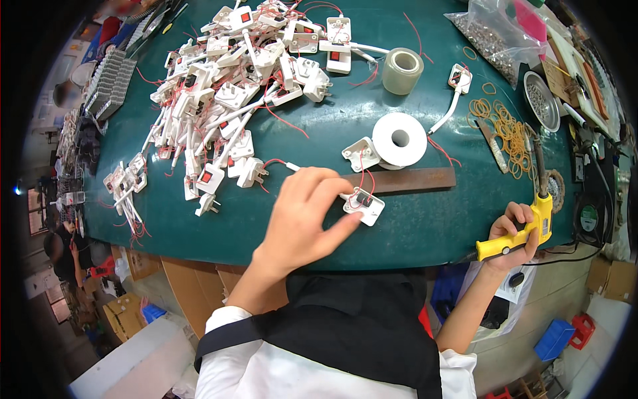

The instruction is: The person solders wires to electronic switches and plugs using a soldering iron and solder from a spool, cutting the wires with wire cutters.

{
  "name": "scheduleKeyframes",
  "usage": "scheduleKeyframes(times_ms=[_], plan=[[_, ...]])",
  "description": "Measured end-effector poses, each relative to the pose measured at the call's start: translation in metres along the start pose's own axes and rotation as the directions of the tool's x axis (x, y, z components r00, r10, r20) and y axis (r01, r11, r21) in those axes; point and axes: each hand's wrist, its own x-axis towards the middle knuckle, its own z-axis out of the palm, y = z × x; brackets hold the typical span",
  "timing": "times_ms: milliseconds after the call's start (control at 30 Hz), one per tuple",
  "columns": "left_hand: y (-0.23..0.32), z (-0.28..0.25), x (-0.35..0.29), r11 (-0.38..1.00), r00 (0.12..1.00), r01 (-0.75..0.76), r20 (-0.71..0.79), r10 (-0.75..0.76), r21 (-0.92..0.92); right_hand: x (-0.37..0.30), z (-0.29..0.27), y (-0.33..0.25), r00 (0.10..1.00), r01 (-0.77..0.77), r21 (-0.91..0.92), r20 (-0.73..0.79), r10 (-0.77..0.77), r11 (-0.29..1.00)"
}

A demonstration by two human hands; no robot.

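Right hand (pixel 515 229): wrapped round a yellow soldering gun (pixel 543 216), tip aimed away from me
Left hand (pixel 302 213): thumb at a white switch housing (pixel 372 211), fingers bent; can't tell if I'm actually pinching it
Switch housing: just this side of a brown bar (pixel 412 181), red wires (pixel 370 179) poking out
White roll (pixel 415 143): just past the bar
Messy pile (pixel 232 96): plugs (pixel 252 171) and switches (pixel 209 177), far left on the green table (pixel 312 143)

On the green counter (pixel 412 229), the left grip (pixel 299 214) touches a small white case (pixel 373 211). From there, the right grip (pixel 515 229) at three o'clock holds a yellow soldering iron (pixel 544 214); a heap of white plugs (pixel 234 96) lies at eleven, a white roll (pixel 416 143) at two.
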Motion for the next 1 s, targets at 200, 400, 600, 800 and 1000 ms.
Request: scheduleKeyframes(times_ms=[200,400,600,800,1000], plan=[[0.004,0.023,0.003,1.0,1.0,-0.004,-0.004,0.004,0.014,-0.001,-0.001,0.0,1.0,0.017,0.01,0.004,-0.017,1.0],[0.005,0.045,0.007,0.985,0.995,0.066,-0.088,-0.052,0.161,0.0,0.0,0.0,1.0,0.023,-0.005,0.017,-0.023,1.0],[-0.001,0.031,0.0,0.997,0.997,0.072,-0.04,-0.07,0.041,-0.001,-0.002,0.0,1.0,0.02,-0.011,0.012,-0.02,1.0],[0.007,0.039,0.004,0.972,0.986,0.149,-0.097,-0.133,0.182,0.001,0.002,0.001,1.0,0.002,0.002,0.025,-0.002,1.0],[-0.004,0.041,0.001,0.988,0.986,0.085,-0.156,-0.065,0.129,-0.001,-0.001,-0.001,1.0,-0.004,0.013,0.028,0.004,1.0]])
